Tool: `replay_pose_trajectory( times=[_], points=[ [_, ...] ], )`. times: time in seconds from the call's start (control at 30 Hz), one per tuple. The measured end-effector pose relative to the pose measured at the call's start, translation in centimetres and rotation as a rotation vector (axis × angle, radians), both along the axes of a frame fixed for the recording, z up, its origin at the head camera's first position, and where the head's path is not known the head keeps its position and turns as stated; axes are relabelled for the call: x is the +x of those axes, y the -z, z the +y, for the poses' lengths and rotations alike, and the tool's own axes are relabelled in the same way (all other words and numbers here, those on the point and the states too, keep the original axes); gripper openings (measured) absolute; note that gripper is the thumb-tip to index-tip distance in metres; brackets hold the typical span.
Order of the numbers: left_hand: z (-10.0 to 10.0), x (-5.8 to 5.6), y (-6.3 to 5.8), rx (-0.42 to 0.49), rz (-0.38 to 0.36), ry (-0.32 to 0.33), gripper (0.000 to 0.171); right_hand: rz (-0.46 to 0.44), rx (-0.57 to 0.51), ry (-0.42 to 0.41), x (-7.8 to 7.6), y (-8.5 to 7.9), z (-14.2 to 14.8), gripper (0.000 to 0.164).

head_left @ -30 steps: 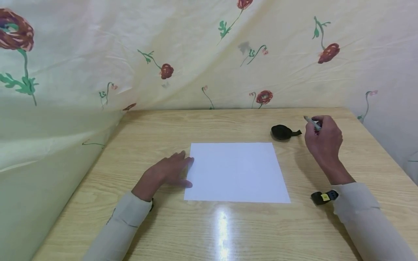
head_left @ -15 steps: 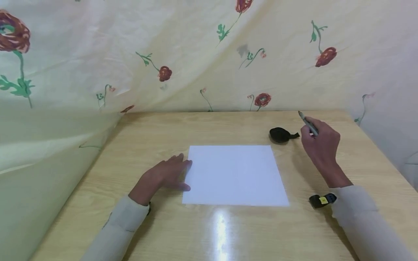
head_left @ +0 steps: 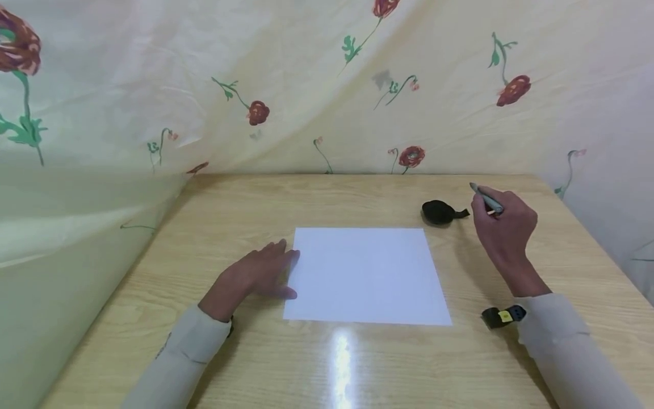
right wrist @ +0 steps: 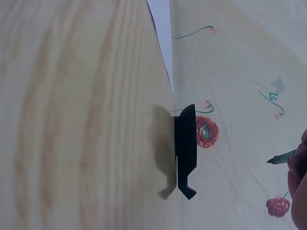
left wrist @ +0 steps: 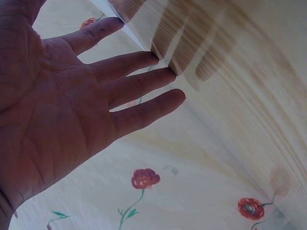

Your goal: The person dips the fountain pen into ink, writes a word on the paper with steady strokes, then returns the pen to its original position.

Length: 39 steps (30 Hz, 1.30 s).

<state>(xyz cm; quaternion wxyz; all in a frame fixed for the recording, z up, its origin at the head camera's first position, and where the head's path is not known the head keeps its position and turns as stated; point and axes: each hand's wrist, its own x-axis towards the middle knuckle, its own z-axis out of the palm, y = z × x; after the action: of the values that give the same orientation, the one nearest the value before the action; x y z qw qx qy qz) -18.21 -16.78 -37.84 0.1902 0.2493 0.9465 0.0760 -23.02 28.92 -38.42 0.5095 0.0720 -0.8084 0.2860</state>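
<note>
The person's left hand [head_left: 250,278] is lying open and spread at the left edge of a white sheet of paper [head_left: 365,275], thumb and index finger reaching over that edge; it is holding nothing. The sheet is lying flat on the wood-grained table [head_left: 255,363], between the two hands. The right hand [head_left: 507,227] is staying closed around a slim grey-green pen [head_left: 489,201], gripping it above the table to the right of the sheet, the dark tip pointing away from the person. A black oval object [head_left: 437,213] with a narrow tail is resting beyond the sheet's far right corner, near the right hand. A flower-patterned cloth [head_left: 306,79] is hanging behind the table.
</note>
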Motion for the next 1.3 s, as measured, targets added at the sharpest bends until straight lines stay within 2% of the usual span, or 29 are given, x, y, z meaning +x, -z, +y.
replay_pose_trajectory(
  times=[0.27, 0.5, 0.7, 0.9, 1.07, 1.3],
  points=[
    [0.0, 0.0, 0.0, 0.003, -0.011, -0.001, 0.087, -0.008, -0.07, -0.057, -0.4, 0.5, -0.3, 0.021],
    [-0.4, 0.6, 0.7, 0.001, -0.048, -0.032, 0.088, -0.045, 0.025, -0.065, -0.4, 0.9, -1.2, 0.016],
    [-0.1, 0.6, 0.8, 0.017, -0.031, -0.027, 0.088, -0.057, 0.018, -0.089, -0.3, 0.4, -1.6, 0.015],
    [0.0, 0.5, 0.4, 0.009, -0.016, -0.017, 0.087, -0.073, -0.027, -0.103, -1.1, 0.4, -1.8, 0.016],
    [-0.2, 0.8, 0.1, 0.019, -0.037, -0.009, 0.087, -0.143, -0.093, -0.128, -1.9, 0.8, -1.4, 0.023],
    [-0.1, 0.6, 0.4, 0.023, -0.036, 0.006, 0.087, -0.228, -0.159, -0.104, -1.9, 1.0, -0.6, 0.023]
  ],
)
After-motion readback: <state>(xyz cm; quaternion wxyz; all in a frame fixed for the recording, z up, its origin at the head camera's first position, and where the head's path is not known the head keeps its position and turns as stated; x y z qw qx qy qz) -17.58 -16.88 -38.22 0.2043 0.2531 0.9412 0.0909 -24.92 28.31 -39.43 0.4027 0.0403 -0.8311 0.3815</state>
